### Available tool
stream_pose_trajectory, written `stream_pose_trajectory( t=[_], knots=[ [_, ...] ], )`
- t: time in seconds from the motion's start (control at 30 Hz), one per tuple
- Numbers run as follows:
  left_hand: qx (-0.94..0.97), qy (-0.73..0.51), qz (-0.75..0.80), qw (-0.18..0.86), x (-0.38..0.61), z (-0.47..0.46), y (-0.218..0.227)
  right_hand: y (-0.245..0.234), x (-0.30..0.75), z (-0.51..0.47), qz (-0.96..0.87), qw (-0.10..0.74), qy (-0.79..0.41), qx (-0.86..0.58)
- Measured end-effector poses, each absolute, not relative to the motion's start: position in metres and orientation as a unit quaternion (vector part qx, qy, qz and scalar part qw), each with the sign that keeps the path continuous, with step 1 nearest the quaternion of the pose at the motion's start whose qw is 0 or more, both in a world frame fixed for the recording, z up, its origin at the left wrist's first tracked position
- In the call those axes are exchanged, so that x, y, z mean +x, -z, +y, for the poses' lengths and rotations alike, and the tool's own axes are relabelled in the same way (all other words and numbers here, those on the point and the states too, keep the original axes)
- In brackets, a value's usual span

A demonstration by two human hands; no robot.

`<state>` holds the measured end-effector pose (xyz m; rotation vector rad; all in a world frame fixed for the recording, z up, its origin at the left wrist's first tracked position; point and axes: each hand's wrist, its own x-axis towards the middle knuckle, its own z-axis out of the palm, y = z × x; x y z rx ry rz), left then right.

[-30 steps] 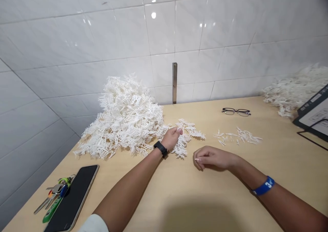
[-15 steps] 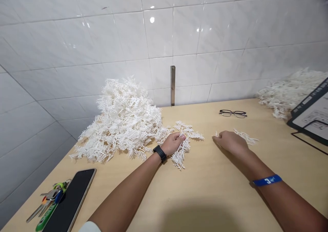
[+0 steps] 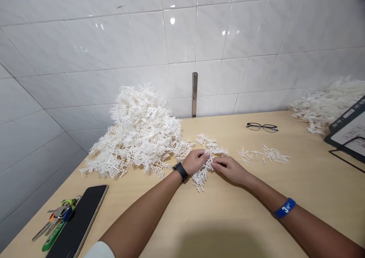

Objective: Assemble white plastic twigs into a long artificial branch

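My left hand (image 3: 196,161), with a black watch on its wrist, is closed on a white branched plastic sprig (image 3: 200,179) that hangs below its fingers to the table. Against the sprig's right side, my right hand (image 3: 229,170) has thumb and forefinger pinched together at a branch tip. Whatever sits between those fingertips is too small to make out. Just behind both hands lie more white branched sprigs (image 3: 207,141). To the left rises a big heap of the same white sprigs (image 3: 142,132). Small loose white pieces (image 3: 275,154) are scattered right of my right hand.
Eyeglasses (image 3: 261,127) rest near the tiled wall. Another white heap (image 3: 322,102) and a dark-framed panel on a stand (image 3: 350,125) are at the far right. A phone (image 3: 78,220) and keys (image 3: 58,220) lie front left. A metal strip (image 3: 194,94) stands against the wall.
My right hand has come left from the small loose pieces to the sprig at my left hand, uncovering more of those pieces. My left hand has kept its hold.
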<state>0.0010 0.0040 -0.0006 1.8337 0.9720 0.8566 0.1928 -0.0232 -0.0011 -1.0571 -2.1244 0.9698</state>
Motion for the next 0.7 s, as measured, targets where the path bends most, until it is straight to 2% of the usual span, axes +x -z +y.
stream_pose_trajectory(
  t=[0.3,0.7],
  knots=[
    [0.764,-0.324,0.436,0.348,0.006,0.003,0.003,0.002,0.192,-0.024,-0.795,0.254,-0.398,-0.38],
    [0.761,-0.318,0.458,0.33,0.015,0.004,0.007,0.0,0.195,-0.024,-0.774,0.26,-0.432,-0.383]
  ],
)
